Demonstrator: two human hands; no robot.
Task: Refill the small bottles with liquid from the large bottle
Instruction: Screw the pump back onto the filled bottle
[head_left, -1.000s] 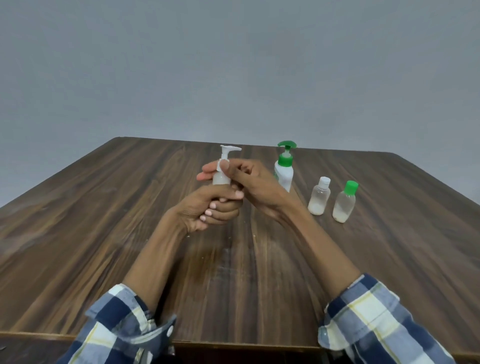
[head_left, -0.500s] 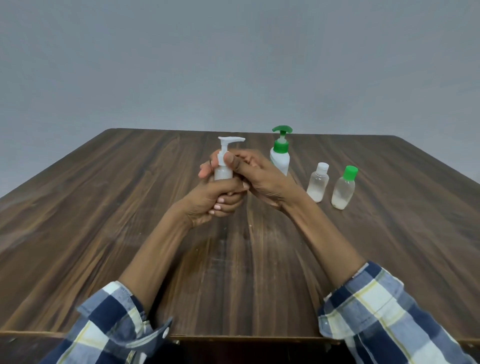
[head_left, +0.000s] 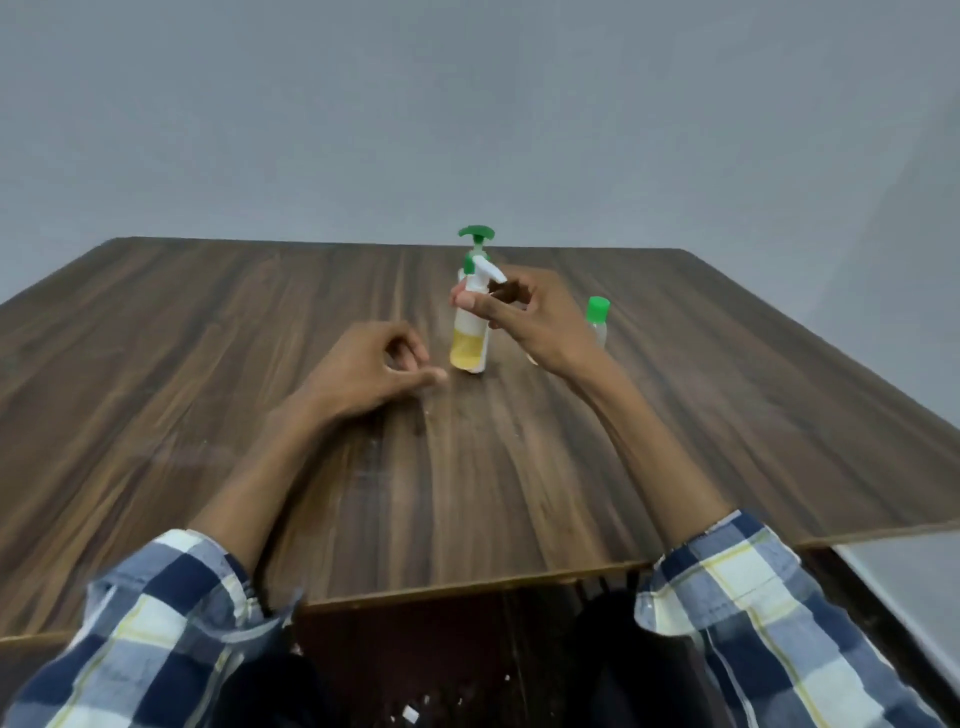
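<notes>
Where the grey wall fills the upper half of the frame, the dark brown wood-grain table (head_left: 208, 374) spans the middle band, its near edge crossing the lower third above a dark gap. Two forearms in blue, white and yellow checked sleeves (head_left: 171, 618) rise from the lower corners toward frame centre. Left hand (head_left: 371, 371): rests on the table at centre-left, fingers loosely curled, grasping nothing, forefinger pointing right toward the bottle base just beside it. Right hand (head_left: 524, 314): right of centre, thumb and fingers pinching the upper part of the small translucent pump bottle with white dispenser head (head_left: 471, 332). That bottle sits at frame centre between the two hands, long axis nearly upright with a slight lean, yellowish liquid in its lower part, base at or just above the table; whether it touches cannot be told. Judged: the right hand has control and the left is the nearer free hand to steady the body if the pump top is to come off. Directly behind it, higher in the frame, stands the larger white pump bottle with green dispenser head (head_left: 475, 240), mostly hidden. Small clear bottle with green cap (head_left: 597, 317): right of the right hand, partly behind the wrist. Any further small bottle is hidden by the hand.
</notes>
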